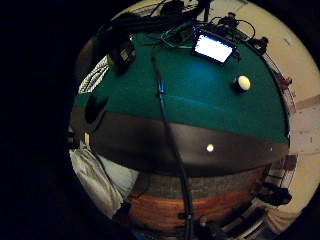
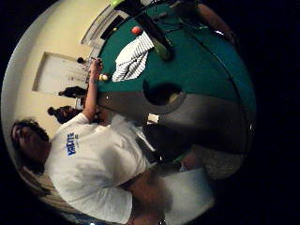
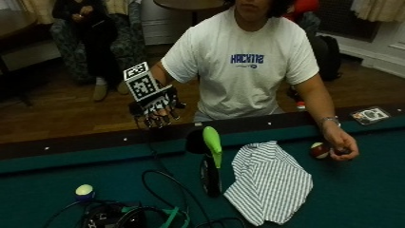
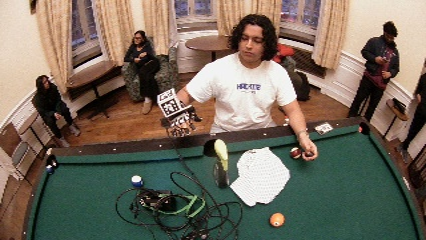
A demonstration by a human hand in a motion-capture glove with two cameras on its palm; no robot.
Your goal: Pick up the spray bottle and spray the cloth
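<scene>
Gloved right hand [image 3: 156, 107] raised above rail, spray bottle's [image 3: 210, 164] dark body indistinct

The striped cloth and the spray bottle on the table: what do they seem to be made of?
The striped cloth looks like thin woven fabric, matte; it lies in soft folds with fine stripes. The spray bottle seems to be plastic: a smooth, bright green trigger head on a dark, slightly shiny body. Neither material is certain from looks alone.

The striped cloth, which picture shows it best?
The outside view: the cloth lies whole and close on the green table, beside the spray bottle. The wide outside view shows it smaller, the thumb side palm view shows it far off, the little finger view only an edge.
</scene>
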